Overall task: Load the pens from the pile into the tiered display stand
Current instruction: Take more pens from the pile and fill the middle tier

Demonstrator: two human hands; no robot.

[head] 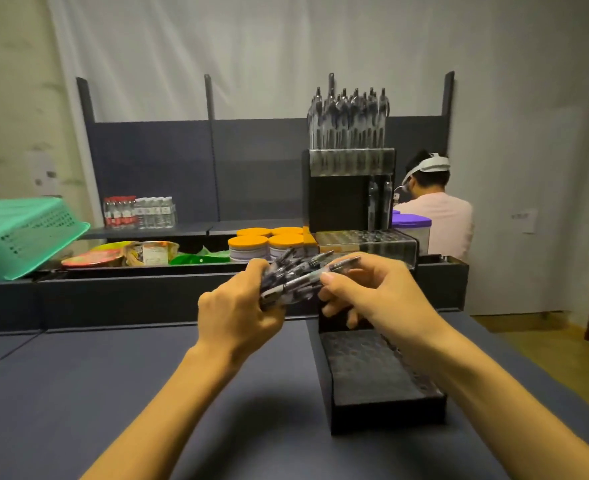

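Observation:
My left hand [241,306] grips a bundle of several clear-and-black pens [295,271], held above the dark table in front of me. My right hand [362,289] pinches one pen [338,266] at the top of that bundle, its tip pointing right. The black tiered display stand [348,202] rises just behind my hands. Its top tier is packed with several upright pens [350,119]. Two pens [379,202] stand in the tier below. The clear lower tier [365,240] and the lowest black tier [369,372] show bare holes.
A green plastic basket [19,233] leans at the left. Orange-lidded jars [265,245], snack packets [120,256] and water bottles [137,211] sit on dark shelving [182,161] behind. A person in a pink shirt [438,209] sits at the back right. The dark table [78,393] spreads below.

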